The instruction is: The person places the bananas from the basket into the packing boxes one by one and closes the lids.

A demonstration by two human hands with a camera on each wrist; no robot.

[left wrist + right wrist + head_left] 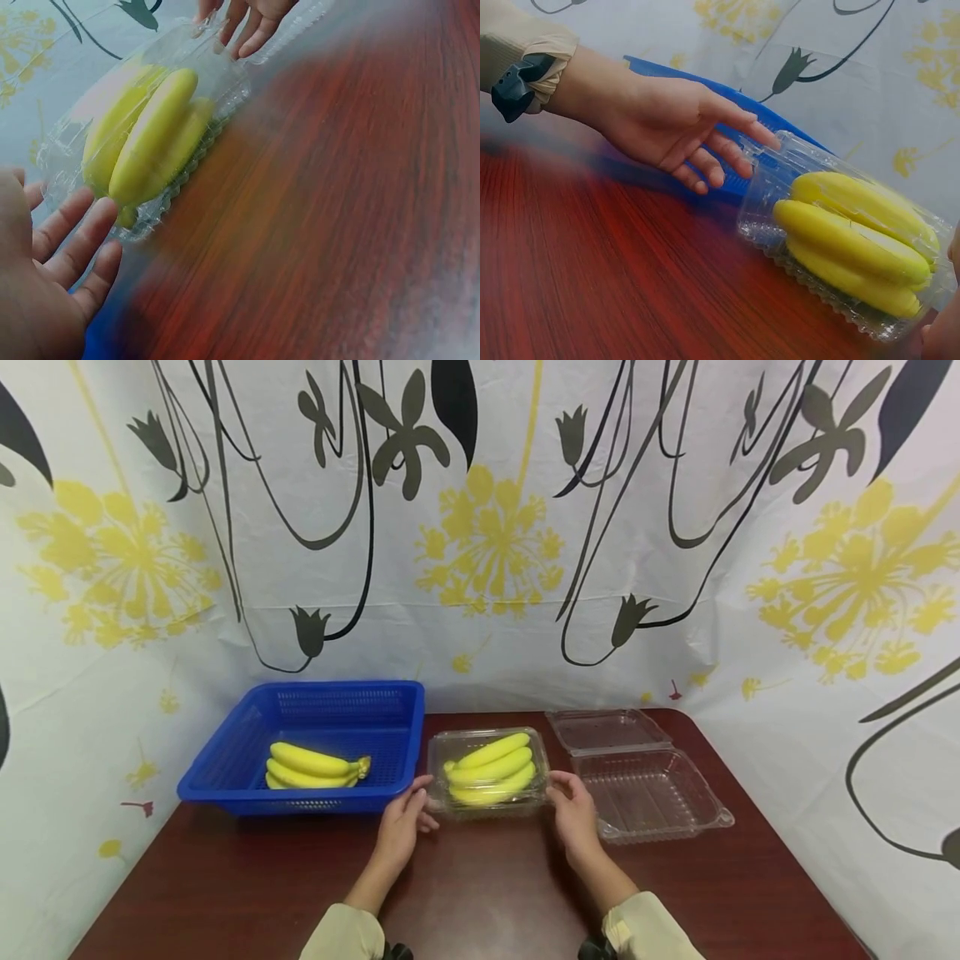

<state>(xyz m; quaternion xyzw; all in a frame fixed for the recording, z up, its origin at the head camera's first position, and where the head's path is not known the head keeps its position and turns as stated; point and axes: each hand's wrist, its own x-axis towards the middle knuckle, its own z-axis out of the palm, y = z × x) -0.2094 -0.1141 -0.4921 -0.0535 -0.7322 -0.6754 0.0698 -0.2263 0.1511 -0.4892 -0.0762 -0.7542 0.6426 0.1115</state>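
Note:
A clear plastic clamshell box (491, 810) stands on the table with its lid down over a bunch of yellow bananas (491, 768). At its left end is my left hand (401, 827), fingers spread and fairly straight; in the right wrist view a fingertip of that left hand (682, 139) meets the box's corner. My right hand (576, 817) is at the opposite end. In the left wrist view the right hand (251, 22) has its fingers extended at the box's corner, without a visible grip. Only a sliver of it shows in the right wrist view.
Left of the box stands a blue plastic basket (225, 785) with another bunch of bananas (315, 764) inside. To the right lies a second clear clamshell box (645, 793), its lid folded back. A patterned curtain (495, 652) rises behind the dark red table (480, 893).

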